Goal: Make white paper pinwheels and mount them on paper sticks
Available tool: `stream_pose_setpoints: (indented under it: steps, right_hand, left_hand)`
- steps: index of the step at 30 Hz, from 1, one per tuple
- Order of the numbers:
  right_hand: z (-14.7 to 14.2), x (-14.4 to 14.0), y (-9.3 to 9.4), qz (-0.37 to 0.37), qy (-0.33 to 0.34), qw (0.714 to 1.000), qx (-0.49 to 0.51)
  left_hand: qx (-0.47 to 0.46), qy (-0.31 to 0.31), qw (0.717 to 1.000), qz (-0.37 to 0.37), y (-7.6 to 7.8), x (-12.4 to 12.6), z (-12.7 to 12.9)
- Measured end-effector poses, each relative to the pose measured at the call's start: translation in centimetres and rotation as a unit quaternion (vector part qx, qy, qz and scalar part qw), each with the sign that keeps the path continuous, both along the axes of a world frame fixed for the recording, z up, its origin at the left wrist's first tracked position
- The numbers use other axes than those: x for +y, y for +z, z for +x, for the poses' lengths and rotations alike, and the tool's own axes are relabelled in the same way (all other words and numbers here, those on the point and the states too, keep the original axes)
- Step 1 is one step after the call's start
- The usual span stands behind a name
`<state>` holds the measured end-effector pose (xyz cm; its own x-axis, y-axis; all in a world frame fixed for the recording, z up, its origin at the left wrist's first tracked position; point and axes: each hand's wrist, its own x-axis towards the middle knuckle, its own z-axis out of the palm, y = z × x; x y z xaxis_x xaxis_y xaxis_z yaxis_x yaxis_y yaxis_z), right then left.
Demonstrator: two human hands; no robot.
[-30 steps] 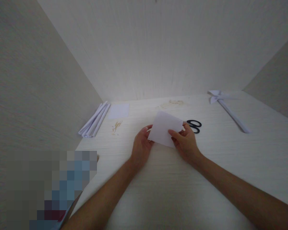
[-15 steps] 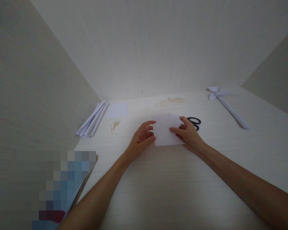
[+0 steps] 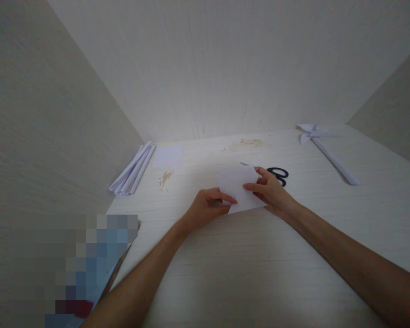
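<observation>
A small white sheet of paper (image 3: 238,182) sits low over the pale wooden table (image 3: 246,264), held between both hands. My left hand (image 3: 208,208) pinches its near left corner with thumb and fingers. My right hand (image 3: 271,193) grips its right edge, thumb on top. Black-handled scissors (image 3: 278,175) lie on the table just behind my right hand, their blade tip poking out past the paper's far edge.
Several rolled white paper sticks (image 3: 133,169) lie at the back left beside a small white square of paper (image 3: 168,156) and a few toothpicks (image 3: 165,178). A white paper pinwheel on a stick (image 3: 323,148) lies back right. Walls enclose three sides.
The paper has been turned and lowered toward the table. My left hand slid from its left edge down to the near left corner; my right hand stayed on the right edge.
</observation>
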<state>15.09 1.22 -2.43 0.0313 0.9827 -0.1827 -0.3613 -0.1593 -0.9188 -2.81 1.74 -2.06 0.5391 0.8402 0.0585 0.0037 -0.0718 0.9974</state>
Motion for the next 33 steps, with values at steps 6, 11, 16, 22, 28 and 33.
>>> stream_pose_setpoints:
  steps: [6,11,16,22,28,33]
  right_hand:
    - [-0.3,-0.2,-0.8,0.057,0.012,0.998,-0.024]
    - [-0.4,-0.4,-1.0,0.082,0.02,0.996,-0.038]
    - [-0.6,-0.6,-0.8,0.08,0.028,0.995,-0.049]
    - [-0.5,-0.6,-0.9,0.081,0.031,0.995,-0.047]
    - [-0.5,-0.6,-0.8,0.087,0.041,0.994,-0.05]
    - [-0.5,-0.6,-0.8,0.087,0.045,0.994,-0.047]
  left_hand:
    - [-0.002,0.041,0.999,0.018,0.1,0.0,0.5]
    - [0.029,0.101,0.994,0.019,-0.3,0.2,1.1]
    - [0.081,0.115,0.99,0.009,-0.5,0.3,1.3]
    - [0.112,0.144,0.983,0.02,-0.1,0.2,1.5]
    - [0.11,0.151,0.982,0.007,0.2,0.1,1.7]
    - [0.102,0.157,0.982,0.028,0.1,0.1,1.8]
